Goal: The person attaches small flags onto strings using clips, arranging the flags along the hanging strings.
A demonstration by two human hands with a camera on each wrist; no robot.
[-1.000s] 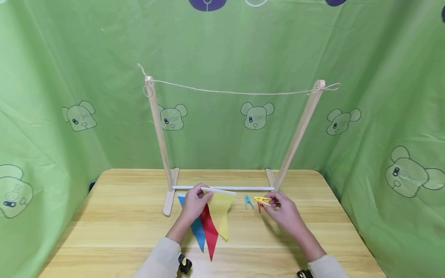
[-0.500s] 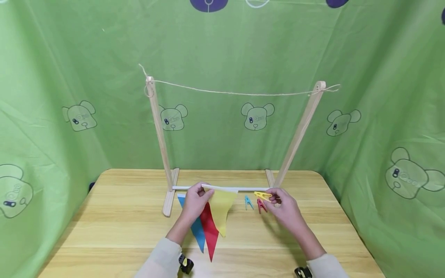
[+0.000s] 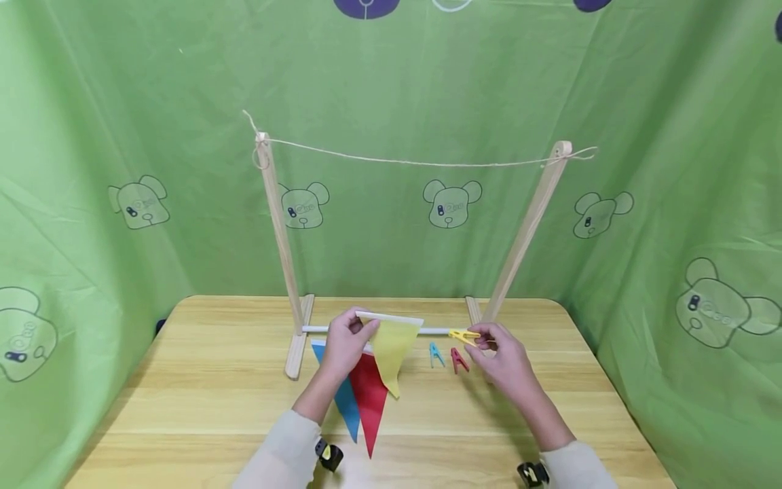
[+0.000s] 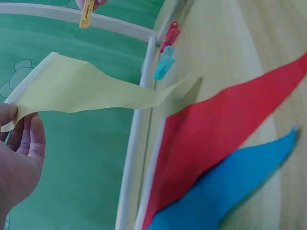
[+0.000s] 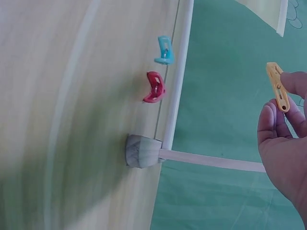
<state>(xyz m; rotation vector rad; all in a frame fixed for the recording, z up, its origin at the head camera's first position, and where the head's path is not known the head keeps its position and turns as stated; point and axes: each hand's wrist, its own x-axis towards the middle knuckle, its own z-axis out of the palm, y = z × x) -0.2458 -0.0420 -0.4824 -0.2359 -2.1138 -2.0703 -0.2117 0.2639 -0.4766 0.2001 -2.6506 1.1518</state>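
My left hand (image 3: 345, 345) pinches a yellow triangular pennant (image 3: 394, 346) by one end of its white top edge; its point hangs down. In the left wrist view the pennant (image 4: 91, 86) is lifted off the table. Beneath it a red pennant (image 3: 368, 390) lies partly over a blue pennant (image 3: 347, 406), both flat on the table. To the right, my right hand (image 3: 504, 360) pinches a yellow clothespin (image 3: 463, 335) between thumb and fingers, raised above the table. A light blue clothespin (image 3: 436, 354) and a red clothespin (image 3: 459, 360) rest on the table between the hands.
A wooden frame with a left post (image 3: 280, 231) and right post (image 3: 528, 224) stands at the back of the table (image 3: 201, 380). A thin string (image 3: 403, 162) sags between the post tops. A white rod (image 3: 427, 331) joins their feet. Green curtain (image 3: 379, 258) surrounds the table.
My left hand has raised the yellow pennant a little, uncovering more of the red one. My right hand has lifted the yellow clothespin slightly, away from the red clothespin.
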